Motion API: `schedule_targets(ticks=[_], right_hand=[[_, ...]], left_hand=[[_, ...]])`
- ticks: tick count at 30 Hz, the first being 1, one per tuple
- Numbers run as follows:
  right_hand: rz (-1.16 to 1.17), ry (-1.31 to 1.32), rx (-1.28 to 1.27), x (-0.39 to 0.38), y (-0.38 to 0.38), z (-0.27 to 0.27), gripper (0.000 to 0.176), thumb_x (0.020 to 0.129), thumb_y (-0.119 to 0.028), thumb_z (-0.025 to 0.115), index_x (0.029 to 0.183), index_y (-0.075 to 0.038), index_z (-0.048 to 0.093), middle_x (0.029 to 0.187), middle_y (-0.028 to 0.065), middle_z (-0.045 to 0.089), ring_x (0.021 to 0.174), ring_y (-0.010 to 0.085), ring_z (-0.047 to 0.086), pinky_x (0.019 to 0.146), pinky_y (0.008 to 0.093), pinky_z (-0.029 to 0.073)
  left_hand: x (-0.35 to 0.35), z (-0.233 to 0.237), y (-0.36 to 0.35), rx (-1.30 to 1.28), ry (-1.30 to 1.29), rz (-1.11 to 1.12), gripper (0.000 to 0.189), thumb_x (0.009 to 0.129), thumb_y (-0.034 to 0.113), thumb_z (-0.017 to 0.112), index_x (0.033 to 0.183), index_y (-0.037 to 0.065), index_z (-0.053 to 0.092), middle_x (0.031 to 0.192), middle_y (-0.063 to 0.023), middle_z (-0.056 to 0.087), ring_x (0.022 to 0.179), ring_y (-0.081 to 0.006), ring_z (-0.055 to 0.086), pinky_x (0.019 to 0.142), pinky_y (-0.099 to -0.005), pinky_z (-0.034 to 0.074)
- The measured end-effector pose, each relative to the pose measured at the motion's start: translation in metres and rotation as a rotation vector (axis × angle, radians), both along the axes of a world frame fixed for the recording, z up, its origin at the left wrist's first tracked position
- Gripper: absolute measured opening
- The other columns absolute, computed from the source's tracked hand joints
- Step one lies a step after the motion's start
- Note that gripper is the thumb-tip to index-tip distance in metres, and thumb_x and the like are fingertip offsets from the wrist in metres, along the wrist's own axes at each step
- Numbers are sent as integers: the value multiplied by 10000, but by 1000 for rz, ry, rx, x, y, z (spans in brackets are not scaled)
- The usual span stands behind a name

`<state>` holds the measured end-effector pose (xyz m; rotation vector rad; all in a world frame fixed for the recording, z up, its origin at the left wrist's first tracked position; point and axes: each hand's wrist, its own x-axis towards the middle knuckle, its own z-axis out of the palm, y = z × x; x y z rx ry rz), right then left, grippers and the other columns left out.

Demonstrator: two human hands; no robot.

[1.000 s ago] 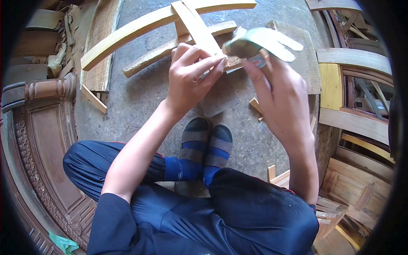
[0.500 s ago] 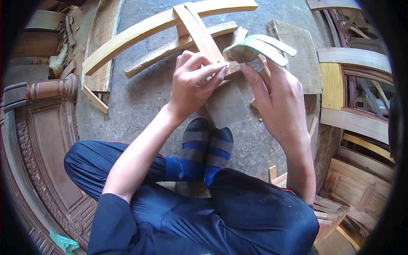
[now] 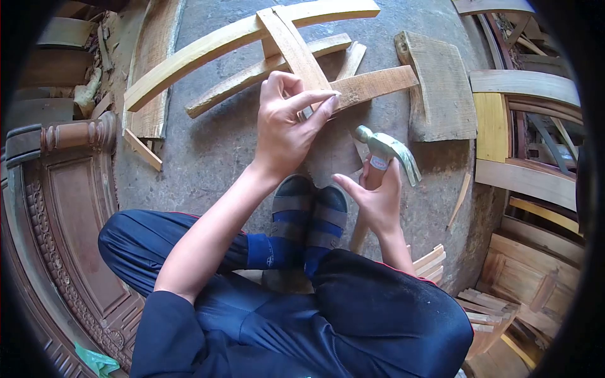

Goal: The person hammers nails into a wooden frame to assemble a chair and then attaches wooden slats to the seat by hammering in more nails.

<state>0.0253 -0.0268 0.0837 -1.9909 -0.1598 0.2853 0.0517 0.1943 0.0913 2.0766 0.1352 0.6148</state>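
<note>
The grey-green-headed claw hammer (image 3: pixel 387 151) at centre right carries a red and white label on its tan handle. The flat wooden strip (image 3: pixel 375 85) above it is reddish brown, and the curved wooden slats (image 3: pixel 208 47) at the top are pale yellow. The strapped sandals (image 3: pixel 309 214) below show grey and blue bands.

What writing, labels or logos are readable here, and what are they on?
No text here can be read.
Sticker on the handle of the hammer held in the right hand: red, white and blue print, too blurred to read.
Small white mark on the blue sock: too small to read.
</note>
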Motion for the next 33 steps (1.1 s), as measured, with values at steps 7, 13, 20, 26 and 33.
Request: schedule_targets(ticks=[7, 13, 20, 26, 33], right_hand=[[66, -42, -99, 4, -2, -8, 748, 772, -273, 1008, 1303, -2, 556, 1089, 20, 598, 939, 116, 560, 832, 284, 507], [-28, 100, 119, -3, 8, 1, 800, 786, -300, 995, 1375, 10, 549, 1193, 62, 629, 1078, 171, 591, 972, 335, 501], [-16, 65, 76, -3, 6, -1, 837, 793, -330, 988, 1410, 11, 536, 1251, 82, 638, 1153, 200, 597, 1034, 354, 483], [-19, 53, 71, -3, 6, -3, 822, 796, -335, 985, 1398, 10, 545, 1248, 81, 640, 1145, 202, 600, 1032, 357, 486], [-36, 52, 115, -1, 15, 1, 765, 799, -305, 983, 1361, 10, 570, 1162, 60, 648, 1033, 179, 599, 950, 344, 510]], left_hand=[[1, -3, -8, -118, 15, -3, 145, 940, 230, 853, 1023, 111, 844, 1257, -111, 401, 1191, -258, 557, 962, -358, 556], [-4, 12, -21, -465, 73, -32, 161, 980, 201, 813, 1029, 48, 810, 1393, -131, 337, 1343, -317, 575, 1048, -391, 618], [-6, 8, -23, -436, 122, 28, 187, 985, 181, 811, 1071, 16, 802, 1420, -141, 445, 1321, -266, 610, 991, -349, 604], [-1, 9, -9, -674, 373, -90, 295, 988, 192, 818, 1190, -19, 777, 1133, -84, 779, 1032, -109, 721, 941, -264, 565], [2, 6, -5, -591, 220, -91, 241, 991, 167, 806, 1147, -16, 812, 1020, -66, 746, 954, -103, 726, 844, -254, 574]])
